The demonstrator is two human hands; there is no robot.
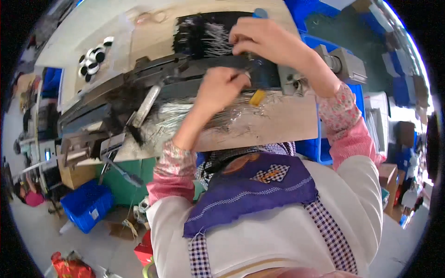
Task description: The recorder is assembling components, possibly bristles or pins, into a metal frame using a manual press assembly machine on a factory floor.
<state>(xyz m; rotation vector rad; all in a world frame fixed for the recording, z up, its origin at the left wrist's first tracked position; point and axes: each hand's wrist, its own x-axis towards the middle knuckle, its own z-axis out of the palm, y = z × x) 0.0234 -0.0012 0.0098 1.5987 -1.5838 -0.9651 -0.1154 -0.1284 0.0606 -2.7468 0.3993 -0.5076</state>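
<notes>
So, best guess, I'm in the middle of sorting or feeding thin wires [176,114] by hand at the long dark rail [190,68]. The main heap of them lies in a shiny tangle on my side of the rail, spread along it, with a yellow block [257,97] near its right end and a metal bar [149,105] slanting at its left.

My left hand [221,88] is over the near side of the rail, fingers curled and thumb drawn in close to them. It's blurry, so I honestly can't tell if there's anything in the pinch. My right hand [264,41] is past the rail, fingers bent and roughly half spread, by the right end of a black mat [197,46]; can't tell if it's got hold of anything either. More pale strands lie on that mat, just beyond the rail. I'd say the next move calls for a light fingertip pinch, one strand at a time.

Pale wood table [292,118] under it all. Past the rail's left half there's a clear tray [123,34] of black-and-white caps [95,58]. Off the rail's right end, a blue crate [324,139]; on the floor to its left, a blue bin [87,204] and a red bag [72,266].
</notes>
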